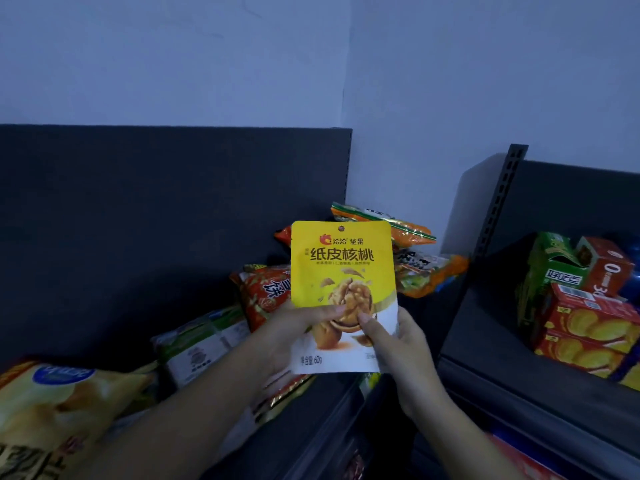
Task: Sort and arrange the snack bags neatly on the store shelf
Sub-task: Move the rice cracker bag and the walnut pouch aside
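Holding a yellow walnut pouch (343, 268) up in front of the shelf (322, 417), and it takes both hands. This is the head view, looking down along two bare forearms.

The left-hand grip (291, 336) pinches the pouch at its lower left, thumb laid across the printed walnut, fingers hidden behind the pack. The right-hand grip (403, 351) is clamped on the lower right corner, thumb on the front face, fingers curled round the right edge. The two thumb tips sit close together on the picture of the nut.

The pouch stands upright, face to the camera, yellow on top and white below, clear of the shelf and in the air before a loose heap of snack bags.

Just behind it, orange-and-green bags (412, 233) lie tilted against the corner. To its left a red bag (265, 292) leans. Next along is a green-and-white pack (204, 341) lying flat, then a big yellow crisp bag (52, 403) at the near left edge. The dark back panel (138, 209) rises behind them all.

Off to the right, past a perforated upright (502, 202), a second shelf carries a green carton (550, 268), an orange carton (606, 265) and stacked red biscuit boxes (588, 327)
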